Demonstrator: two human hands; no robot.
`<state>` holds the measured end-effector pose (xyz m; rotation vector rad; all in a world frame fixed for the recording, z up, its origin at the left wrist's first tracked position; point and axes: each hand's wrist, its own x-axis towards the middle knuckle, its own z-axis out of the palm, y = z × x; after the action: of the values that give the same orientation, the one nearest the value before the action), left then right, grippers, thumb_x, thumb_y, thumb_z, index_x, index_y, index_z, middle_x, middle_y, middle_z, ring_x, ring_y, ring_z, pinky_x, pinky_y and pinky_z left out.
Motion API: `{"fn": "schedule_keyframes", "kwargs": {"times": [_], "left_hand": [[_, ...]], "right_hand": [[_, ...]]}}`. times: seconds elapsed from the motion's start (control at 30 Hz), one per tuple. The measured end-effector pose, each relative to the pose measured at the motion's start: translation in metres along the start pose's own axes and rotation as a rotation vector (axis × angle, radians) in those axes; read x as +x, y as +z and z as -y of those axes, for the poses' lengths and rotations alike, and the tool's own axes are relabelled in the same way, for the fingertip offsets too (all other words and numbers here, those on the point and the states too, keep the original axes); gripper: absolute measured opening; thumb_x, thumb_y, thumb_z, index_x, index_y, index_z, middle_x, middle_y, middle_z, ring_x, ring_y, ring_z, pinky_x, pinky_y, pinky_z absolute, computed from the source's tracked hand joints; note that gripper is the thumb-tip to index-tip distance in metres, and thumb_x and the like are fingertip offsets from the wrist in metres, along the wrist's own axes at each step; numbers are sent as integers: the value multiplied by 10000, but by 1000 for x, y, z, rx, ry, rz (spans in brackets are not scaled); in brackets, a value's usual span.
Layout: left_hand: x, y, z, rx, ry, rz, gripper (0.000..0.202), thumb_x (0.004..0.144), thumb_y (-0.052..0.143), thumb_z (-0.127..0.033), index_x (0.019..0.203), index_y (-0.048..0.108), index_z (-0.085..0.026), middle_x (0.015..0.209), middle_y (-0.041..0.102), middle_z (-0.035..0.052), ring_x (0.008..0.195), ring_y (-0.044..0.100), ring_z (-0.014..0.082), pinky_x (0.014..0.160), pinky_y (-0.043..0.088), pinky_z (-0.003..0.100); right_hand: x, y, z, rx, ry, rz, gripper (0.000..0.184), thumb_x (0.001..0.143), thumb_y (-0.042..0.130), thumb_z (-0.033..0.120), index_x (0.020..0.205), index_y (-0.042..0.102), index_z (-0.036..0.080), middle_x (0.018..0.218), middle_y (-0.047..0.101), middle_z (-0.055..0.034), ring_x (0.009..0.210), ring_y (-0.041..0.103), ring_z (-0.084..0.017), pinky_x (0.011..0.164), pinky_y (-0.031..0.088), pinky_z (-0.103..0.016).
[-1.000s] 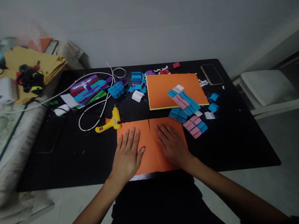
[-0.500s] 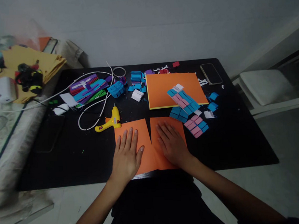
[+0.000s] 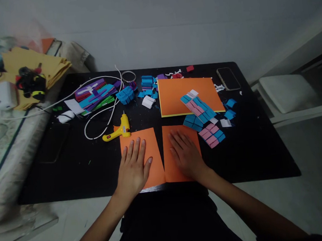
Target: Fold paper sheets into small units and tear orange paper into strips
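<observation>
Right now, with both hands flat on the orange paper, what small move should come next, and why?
Probably slide the left hand leftward: the left orange piece and right orange piece gape at the far edge but meet near the body.

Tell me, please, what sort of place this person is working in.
Probably a home craft corner: a black table strewn with cut blue and pink paper pieces, a yellow glue gun, and orange paper sheets under the left hand and right hand.
</observation>
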<state>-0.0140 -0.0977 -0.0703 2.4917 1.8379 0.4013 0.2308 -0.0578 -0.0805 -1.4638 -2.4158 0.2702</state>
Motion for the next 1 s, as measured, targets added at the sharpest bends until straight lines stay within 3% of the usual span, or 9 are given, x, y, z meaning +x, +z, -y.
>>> {"fn": "schedule_keyframes", "kwargs": {"times": [0.33, 0.5, 0.6, 0.7, 0.77, 0.87, 0.93, 1.0], "left_hand": [[-4, -6, 13, -37, 1, 12, 691, 1081, 470, -396, 1694, 226, -192, 1706, 358, 159, 1591, 319, 359, 1284, 285, 592], [-10, -17, 15, -137, 71, -6, 656, 1065, 538, -351, 1652, 320, -157, 1633, 481, 184, 1553, 403, 352, 1274, 333, 599], [-19, -34, 12, -237, 175, 110, 666, 1043, 581, -317, 1646, 328, -189, 1664, 441, 165, 1557, 406, 320, 1277, 356, 578], [-34, -45, 8, -251, 280, 323, 990, 874, 800, -401, 1680, 253, -219, 1750, 245, 164, 1598, 290, 400, 1243, 370, 656], [-44, -46, 8, -228, 285, 365, 1122, 784, 858, -296, 1694, 205, -233, 1755, 219, 163, 1600, 265, 429, 1218, 386, 687], [-55, -44, 11, -232, 303, 342, 1057, 768, 686, -33, 1691, 218, -247, 1729, 312, 135, 1587, 322, 389, 1216, 406, 667], [-55, -49, 15, -297, 333, 316, 978, 752, 593, 12, 1656, 327, -248, 1664, 454, 113, 1544, 421, 362, 1209, 437, 640], [-50, -61, 20, -401, 359, 299, 782, 810, 566, -17, 1547, 515, -272, 1485, 658, 85, 1387, 617, 320, 1141, 547, 548]], "right_hand": [[0, -2, 0, 40, -2, -5, 580, 1094, 388, 271, 1665, 331, 187, 1677, 418, -108, 1584, 353, -333, 1257, 379, -611], [5, -6, -6, 15, -62, 16, 529, 1096, 372, 270, 1592, 465, 111, 1644, 466, -143, 1560, 401, -335, 1249, 403, -584], [12, -8, -13, 13, -133, 28, 516, 1094, 371, 256, 1571, 492, 99, 1628, 490, -142, 1555, 413, -320, 1243, 418, -563], [21, -8, -19, 19, -180, 23, 510, 1085, 390, 234, 1572, 495, 124, 1619, 509, -120, 1549, 425, -310, 1240, 426, -554], [26, -7, -20, 22, -196, 15, 506, 1080, 398, 225, 1565, 508, 129, 1608, 525, -121, 1539, 441, -312, 1239, 428, -561], [33, -6, -21, 36, -202, 9, 501, 1076, 406, 233, 1551, 529, 131, 1597, 537, -136, 1521, 468, -316, 1231, 438, -570], [36, -8, -20, 50, -195, 9, 490, 1072, 420, 251, 1524, 558, 119, 1588, 546, -156, 1511, 481, -326, 1221, 449, -572], [39, -12, -18, 80, -182, 14, 480, 1064, 440, 271, 1483, 594, 94, 1574, 556, -183, 1503, 488, -341, 1216, 452, -575]]}}
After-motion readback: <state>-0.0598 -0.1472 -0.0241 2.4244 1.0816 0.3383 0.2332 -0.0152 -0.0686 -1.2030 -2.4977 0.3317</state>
